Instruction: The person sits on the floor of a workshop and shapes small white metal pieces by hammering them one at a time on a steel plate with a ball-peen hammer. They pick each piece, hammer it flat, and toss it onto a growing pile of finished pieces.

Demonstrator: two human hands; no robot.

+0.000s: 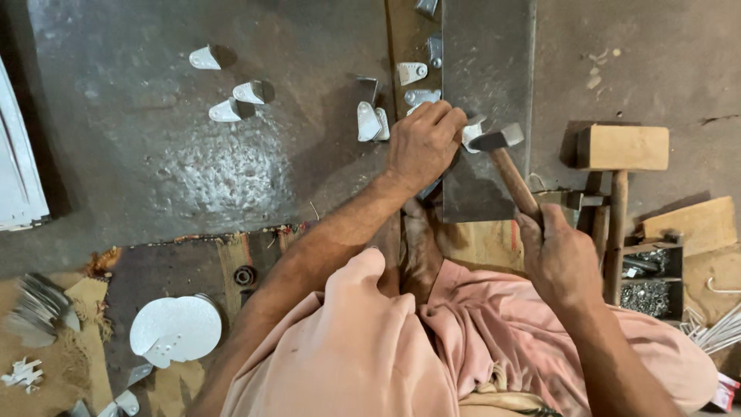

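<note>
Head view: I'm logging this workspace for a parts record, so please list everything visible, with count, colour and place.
hammer: one, steel head, wooden handle, over the metal block
small bracket: one, silver, on the block under the left fingers
metal block: one, dark grey, top centre
loose brackets: about ten, silver, on the floor and strip, upper left to centre
wooden mallet: one, tan, right
round disc: one, silver, lower left
tray of small hardware: one, dark, right edge
metal rods: a bundle, silver, far right
left hand: pinning the bracket
right hand: gripping the hammer handle
</note>
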